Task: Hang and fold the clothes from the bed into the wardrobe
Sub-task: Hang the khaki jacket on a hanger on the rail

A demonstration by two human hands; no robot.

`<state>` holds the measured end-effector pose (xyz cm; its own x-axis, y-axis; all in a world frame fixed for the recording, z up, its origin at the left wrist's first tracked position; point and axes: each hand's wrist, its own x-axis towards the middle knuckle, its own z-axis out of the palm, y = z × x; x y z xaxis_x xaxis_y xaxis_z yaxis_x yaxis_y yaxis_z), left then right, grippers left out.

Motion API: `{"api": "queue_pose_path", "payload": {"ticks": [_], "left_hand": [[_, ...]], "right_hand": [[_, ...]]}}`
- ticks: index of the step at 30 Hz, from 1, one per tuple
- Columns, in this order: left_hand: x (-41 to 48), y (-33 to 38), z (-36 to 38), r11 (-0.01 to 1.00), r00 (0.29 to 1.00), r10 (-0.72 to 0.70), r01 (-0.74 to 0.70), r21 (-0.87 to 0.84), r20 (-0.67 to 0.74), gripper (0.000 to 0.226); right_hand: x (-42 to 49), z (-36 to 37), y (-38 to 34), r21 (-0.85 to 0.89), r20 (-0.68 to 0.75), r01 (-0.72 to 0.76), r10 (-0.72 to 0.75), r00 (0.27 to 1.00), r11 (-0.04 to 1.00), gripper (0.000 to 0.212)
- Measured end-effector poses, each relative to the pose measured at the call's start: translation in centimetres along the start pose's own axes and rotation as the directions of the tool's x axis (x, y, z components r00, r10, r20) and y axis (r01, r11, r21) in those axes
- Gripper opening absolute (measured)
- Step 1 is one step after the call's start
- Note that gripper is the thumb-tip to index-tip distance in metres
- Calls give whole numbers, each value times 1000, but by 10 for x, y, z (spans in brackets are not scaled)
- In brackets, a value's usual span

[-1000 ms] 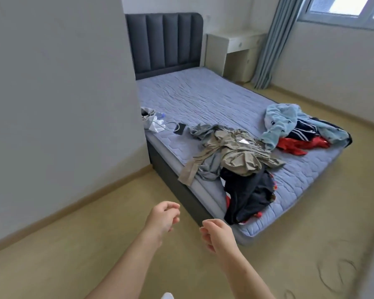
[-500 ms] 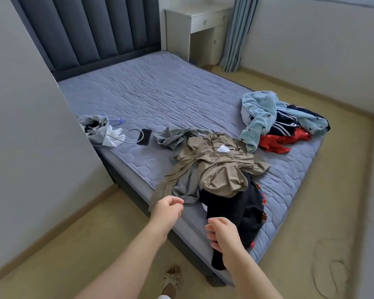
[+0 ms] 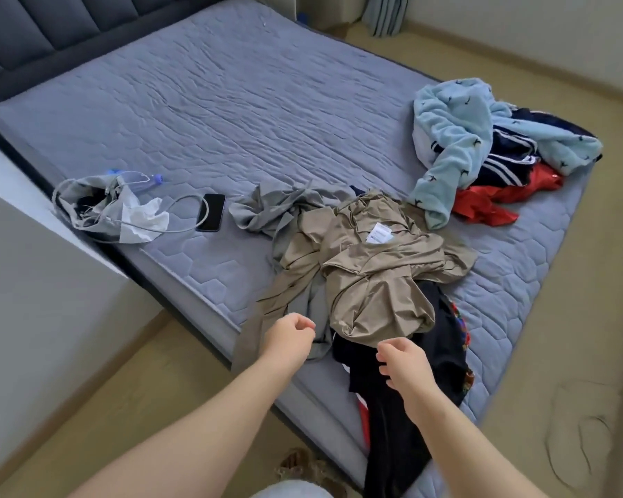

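Beside silky tan garment (image 3: pixel 374 282): left hand (image 3: pixel 290 337), right hand (image 3: pixel 405 364) loosely curled (both empty).

soft, even daylight with faint shadows; wide-angle view bends the edges, and the lower right corner looks smeared.

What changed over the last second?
The person has stepped up to the bed; the left hand now hovers over the tan garment and the right hand over the black garment, gripping nothing. The blue garment and phone lie unmoved.
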<state>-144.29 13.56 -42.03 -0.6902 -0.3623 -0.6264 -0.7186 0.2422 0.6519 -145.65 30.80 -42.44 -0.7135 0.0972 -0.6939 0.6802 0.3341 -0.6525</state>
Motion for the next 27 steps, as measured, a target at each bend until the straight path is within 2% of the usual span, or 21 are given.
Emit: {"api": "queue_pose_path", "payload": {"ticks": [4, 9, 11, 13, 15, 16, 18, 21, 23, 24, 26, 27], "left_hand": [[55, 9, 37, 998, 999, -41, 40, 50, 25, 22], [121, 20, 78, 982, 999, -12, 2, 189, 51, 18], [143, 21, 92, 981, 1000, -7, 1, 192, 27, 26], [159, 18, 107, 997, 997, -83, 83, -3, 0, 44], [164, 11, 121, 929, 968, -251, 245, -276, 15, 59], [166, 6, 128, 890, 953, -303, 291, -350, 21, 64], [164, -3, 137, 876, 951, -309, 278, -395, -16, 65], [157, -5, 135, 950, 980, -153, 111, -291, -125, 40], [146, -2, 127, 972, 995, -65, 47, -232, -69, 30], [139, 0, 121, 967, 998, -64, 59, -248, -13, 30], [120, 8, 108, 900, 973, -117, 188, -394, 197, 36], [111, 12, 101, 847, 938, -112, 263, -462, 329, 40]], "right_hand": [[54, -1, 3, -35, 14, -34, 34, 999, 999, 11], [110, -4, 18, -62, 22, -77, 79, 997, 995, 12], [127, -8, 24, -60, 5, -100, 101, 995, 993, 12], [140, -11, 29, -45, -27, -119, 118, 993, 992, 12], [150, -13, 30, -30, -33, -127, 126, 991, 991, 13], [154, -13, 31, -17, -24, -136, 135, 990, 991, 12], [160, -16, 32, 23, -3, -156, 156, 988, 987, 12], [163, -23, 30, 110, 7, -186, 186, 982, 976, 11], [158, -27, 25, 184, 6, -188, 190, 982, 965, 11], [154, -29, 22, 230, 15, -194, 196, 980, 954, 11], [149, -30, 15, 308, 49, -220, 216, 975, 926, 8], [146, -30, 10, 342, 76, -253, 241, 967, 905, 6]]}}
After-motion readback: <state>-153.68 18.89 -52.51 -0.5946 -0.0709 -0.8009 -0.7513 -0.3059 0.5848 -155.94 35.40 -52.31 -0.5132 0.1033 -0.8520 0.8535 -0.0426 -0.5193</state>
